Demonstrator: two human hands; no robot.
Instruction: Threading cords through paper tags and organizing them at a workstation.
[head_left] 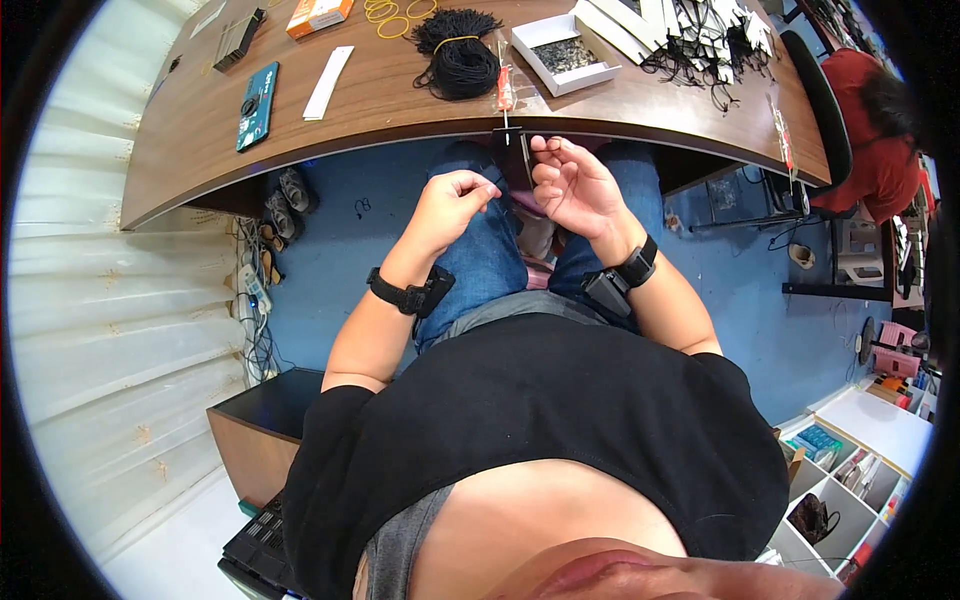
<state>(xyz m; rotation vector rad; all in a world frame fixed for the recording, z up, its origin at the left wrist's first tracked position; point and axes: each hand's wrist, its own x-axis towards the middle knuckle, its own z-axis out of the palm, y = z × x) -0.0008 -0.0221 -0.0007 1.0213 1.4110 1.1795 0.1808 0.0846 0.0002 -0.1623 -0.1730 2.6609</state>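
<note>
My left hand (459, 210) is closed in a pinch above my lap, thumb against forefinger. Whatever lies between those fingertips is too small to make out. Just to its right, my right hand (580, 188) has its fingers curled, with thumb and forefinger together near the table edge; what they hold, if anything, is unclear. A dark, flat, narrow piece (514, 165) shows between the hands; whether either hand touches it I cannot tell. Above it, a red-handled tool (504, 92) with a thin metal shaft sticks out past the table's front edge.
On the brown table (390, 100) lie a bundle of black cords (462, 62), a white box of small dark bits (565, 55), white tags with black cords (705, 45), a white strip (328, 83), a teal package (257, 107) and yellow bands (398, 15). A person in red (868, 140) sits at right.
</note>
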